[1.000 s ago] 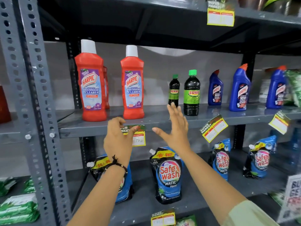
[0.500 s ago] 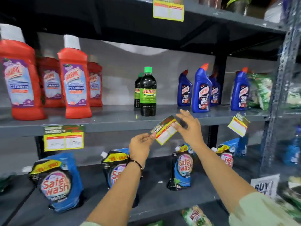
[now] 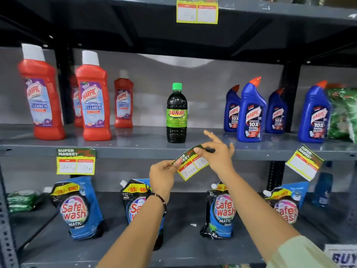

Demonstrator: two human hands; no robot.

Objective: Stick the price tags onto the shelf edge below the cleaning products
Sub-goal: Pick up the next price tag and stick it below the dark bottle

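- grey metal shelf edge: runs across the middle of the view, below a row of cleaning products.
- price tag: yellow-bordered, green and red header, handwritten figures; held tilted, its upper right end against the shelf edge just below the dark bottle, its lower left end hanging beneath the edge.
- left hand: pinched shut on the tag's lower left corner between thumb and fingertips; a dark bracelet is worn at the wrist.
- right hand: thumb and forefinger closed on the tag's upper edge, the remaining fingers spread loosely toward the shelf.
- second tag: seen flat and level on the shelf edge, below the red bottles.
- third tag: seen tilted on the shelf edge at right, below a blue bottle.
- fourth tag: seen on the edge of the shelf above.
- red bottles: white caps, stood at left on the shelf, some behind others.
- dark bottle: green cap and label, stood alone at centre.
- blue bottles: red angled caps, grouped at right.
- green packets: stacked at far right, partly cut off.
- blue pouches: stood in a row on the lower shelf.
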